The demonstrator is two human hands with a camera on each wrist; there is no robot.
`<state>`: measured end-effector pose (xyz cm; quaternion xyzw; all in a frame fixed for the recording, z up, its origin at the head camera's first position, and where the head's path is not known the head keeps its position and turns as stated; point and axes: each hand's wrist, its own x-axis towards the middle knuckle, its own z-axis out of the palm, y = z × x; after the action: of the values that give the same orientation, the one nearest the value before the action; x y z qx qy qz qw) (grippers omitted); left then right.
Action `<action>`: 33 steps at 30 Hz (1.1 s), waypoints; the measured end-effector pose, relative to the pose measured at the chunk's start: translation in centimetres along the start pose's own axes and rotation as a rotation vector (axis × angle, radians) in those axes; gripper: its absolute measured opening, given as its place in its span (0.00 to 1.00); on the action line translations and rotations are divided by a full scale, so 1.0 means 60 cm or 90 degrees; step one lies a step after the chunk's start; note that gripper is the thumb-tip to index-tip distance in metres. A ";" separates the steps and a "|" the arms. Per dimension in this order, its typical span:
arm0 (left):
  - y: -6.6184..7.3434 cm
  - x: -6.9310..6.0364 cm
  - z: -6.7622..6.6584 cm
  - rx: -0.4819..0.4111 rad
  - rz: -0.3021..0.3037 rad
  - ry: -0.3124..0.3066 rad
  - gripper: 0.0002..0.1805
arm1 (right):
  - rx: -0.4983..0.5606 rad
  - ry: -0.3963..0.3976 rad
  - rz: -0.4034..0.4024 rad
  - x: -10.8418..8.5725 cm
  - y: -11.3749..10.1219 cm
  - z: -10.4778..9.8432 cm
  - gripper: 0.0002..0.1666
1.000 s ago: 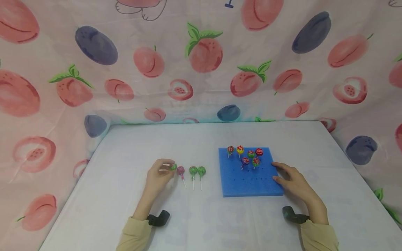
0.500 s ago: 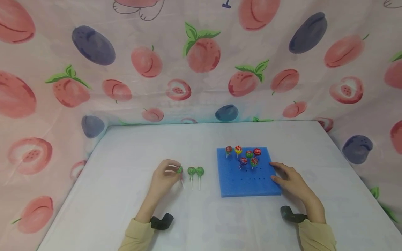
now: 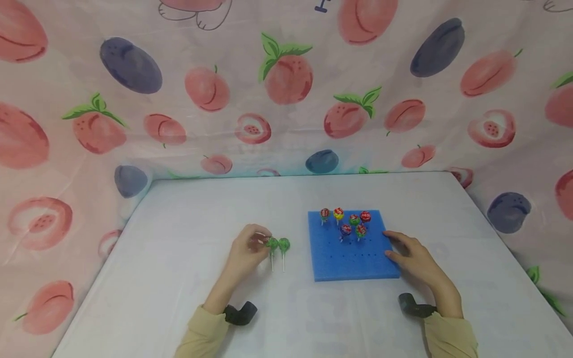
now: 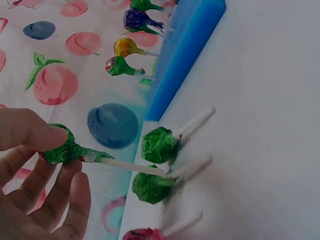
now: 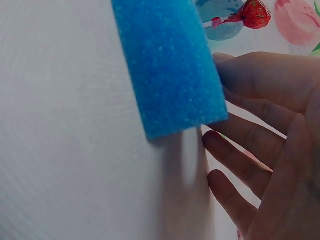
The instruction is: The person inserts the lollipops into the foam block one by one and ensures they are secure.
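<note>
My left hand pinches a green-wrapped lollipop by its head between thumb and fingers, its white stick pointing away. Below it on the white table lie two green lollipops, close together. A pink lollipop shows at the bottom of the left wrist view; in the head view the hand hides it. To the right lies a blue foam board with small holes, and several lollipops stand upright in its far half. My right hand, fingers spread, touches the board's right edge.
The white table runs back to a curtain printed with peaches and plums. Dark camera mounts sit on both wrists, below light sleeves.
My left hand has moved right with its lollipop, passing over the pink one to beside the two green ones. The right hand stays at the board; the head view shifts slightly.
</note>
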<state>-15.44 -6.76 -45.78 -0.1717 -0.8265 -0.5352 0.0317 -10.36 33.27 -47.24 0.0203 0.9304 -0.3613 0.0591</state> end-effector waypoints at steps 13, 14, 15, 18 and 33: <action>0.032 0.026 0.033 -0.049 -0.003 -0.034 0.17 | -0.005 0.003 -0.011 0.001 0.000 -0.001 0.34; 0.041 0.026 0.033 -0.050 0.000 -0.039 0.16 | -0.005 0.003 -0.012 0.001 0.000 -0.001 0.34; 0.051 0.026 0.033 -0.050 0.002 -0.045 0.15 | -0.004 0.003 -0.011 0.001 0.000 -0.001 0.34; 0.077 0.025 0.031 -0.051 0.006 -0.058 0.15 | -0.002 0.002 -0.010 0.001 -0.001 -0.002 0.34; 0.076 0.057 0.073 -0.091 0.024 -0.101 0.15 | -0.006 0.004 -0.007 0.001 0.000 -0.001 0.34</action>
<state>-16.64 -0.31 -42.86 -0.2309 -0.7826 -0.5770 -0.0363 -10.45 33.31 -47.19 0.0159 0.9323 -0.3573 0.0544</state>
